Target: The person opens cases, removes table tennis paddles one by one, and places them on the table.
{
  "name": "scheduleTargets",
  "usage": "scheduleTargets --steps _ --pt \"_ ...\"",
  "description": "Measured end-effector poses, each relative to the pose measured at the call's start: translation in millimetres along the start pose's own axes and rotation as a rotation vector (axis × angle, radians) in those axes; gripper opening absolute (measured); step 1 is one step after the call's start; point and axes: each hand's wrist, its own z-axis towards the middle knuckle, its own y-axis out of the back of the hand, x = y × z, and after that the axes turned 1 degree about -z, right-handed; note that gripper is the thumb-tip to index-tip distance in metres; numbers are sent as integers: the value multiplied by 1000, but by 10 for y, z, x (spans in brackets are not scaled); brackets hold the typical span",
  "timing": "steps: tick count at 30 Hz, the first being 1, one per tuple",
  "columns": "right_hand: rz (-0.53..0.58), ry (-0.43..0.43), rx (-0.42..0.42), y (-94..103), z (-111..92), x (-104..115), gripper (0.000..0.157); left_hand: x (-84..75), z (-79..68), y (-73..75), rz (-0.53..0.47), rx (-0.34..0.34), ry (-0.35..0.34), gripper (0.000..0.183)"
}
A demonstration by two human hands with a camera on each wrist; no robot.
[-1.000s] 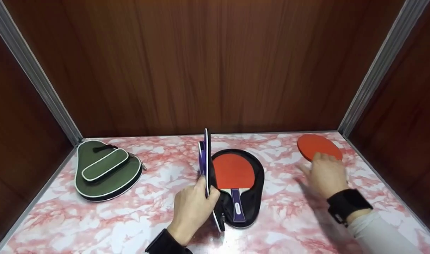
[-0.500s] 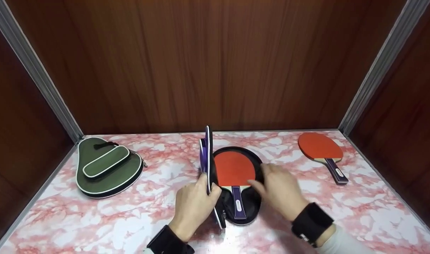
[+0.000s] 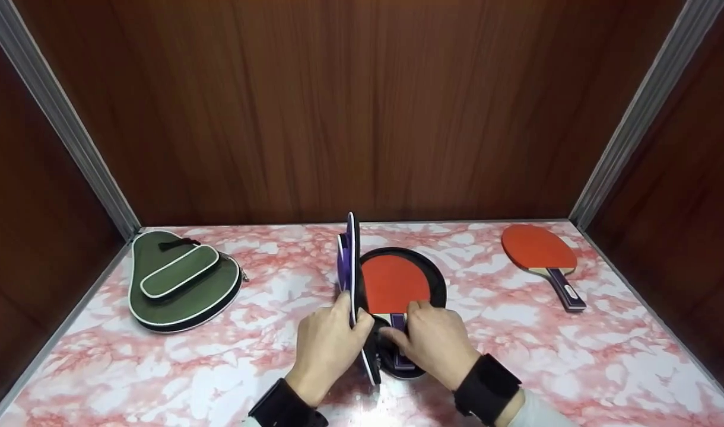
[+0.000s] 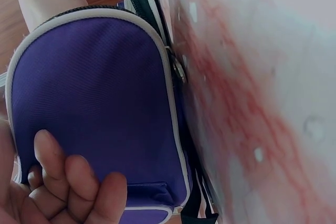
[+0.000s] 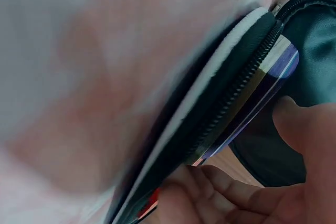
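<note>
In the head view, a purple paddle case with a black lining (image 3: 438, 284) lies spread on the table, its white-edged lid (image 3: 353, 267) standing upright. My left hand (image 3: 332, 341) grips that lid between thumb and fingers; the left wrist view shows its purple outside and the curled fingertips. Inside the case lies a table tennis paddle with a red face (image 3: 394, 281) and a purple handle (image 5: 252, 108). Over the handle my right hand (image 3: 436, 338) reaches in, its fingers at the paddle's edge. Its thumb (image 5: 291, 124) stands apart from the handle in the right wrist view.
A second red paddle (image 3: 540, 249) lies at the back right, handle toward me. On the left rests a closed green paddle case (image 3: 184, 302) with a front pocket. Brown wood-grain panels (image 3: 362, 118) enclose the marbled table (image 3: 492, 273) at the back and sides.
My right hand has left the second paddle at the back right and moved left to the paddle in the case. My left hand keeps holding the lid upright.
</note>
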Motion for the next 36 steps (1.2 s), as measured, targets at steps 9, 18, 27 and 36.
scheduleTargets --steps 9,18,27,36 --pt "-17 -9 115 2 24 67 69 5 -16 -11 2 -7 -4 18" --pt "-18 -97 235 -52 84 60 51 -2 -12 -9 -1 -14 -4 18" --pt "-9 -102 224 -62 94 22 43 -8 -7 -12 5 -15 -10 19" --pt "70 -133 272 -25 114 -52 47 -13 -7 -4 10 -13 -7 19"
